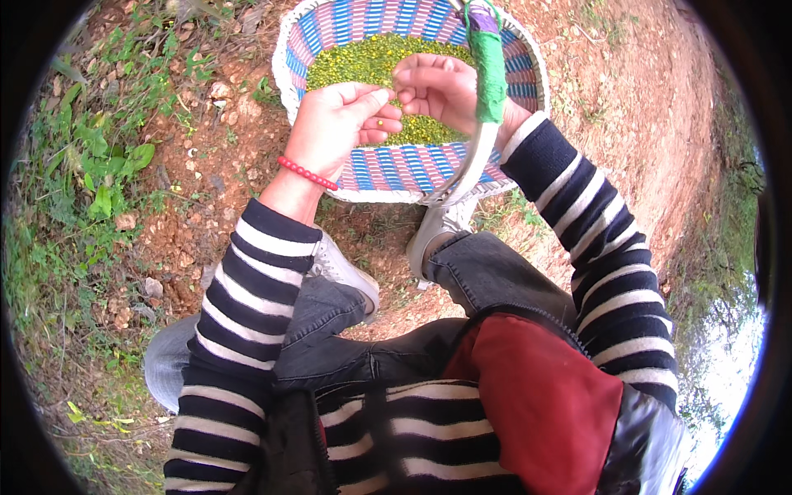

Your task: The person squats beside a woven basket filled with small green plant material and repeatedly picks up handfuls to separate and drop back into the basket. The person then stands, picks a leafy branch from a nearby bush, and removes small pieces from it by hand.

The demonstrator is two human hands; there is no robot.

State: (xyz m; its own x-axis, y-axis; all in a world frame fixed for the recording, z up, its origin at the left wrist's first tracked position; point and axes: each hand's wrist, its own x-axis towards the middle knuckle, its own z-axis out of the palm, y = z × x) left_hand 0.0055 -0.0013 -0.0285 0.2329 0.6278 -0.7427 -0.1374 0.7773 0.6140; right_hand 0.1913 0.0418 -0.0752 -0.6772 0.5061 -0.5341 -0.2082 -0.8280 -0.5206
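A woven basket (396,173) in blue, pink and white strips stands on the ground before me. Inside lies a thick layer of small yellow-green buds (346,65). Both hands are over it, fingertips nearly meeting. My left hand (343,117), with a red bead bracelet (307,173) at the wrist, has thumb and forefinger pinched together. One small yellow-green bud (380,122) rests against its curled lower fingers. My right hand (439,90) has its fingers bent towards the thumb; whether anything tiny is between them is not clear. It reaches in behind the basket's handle (489,80), wrapped in green.
Reddish stony soil (198,241) surrounds the basket. Low green weeds (99,154) grow on the left. My white shoes (346,272) stand just on the near side of the basket. A red-lined dark jacket (544,396) hangs open at my right side.
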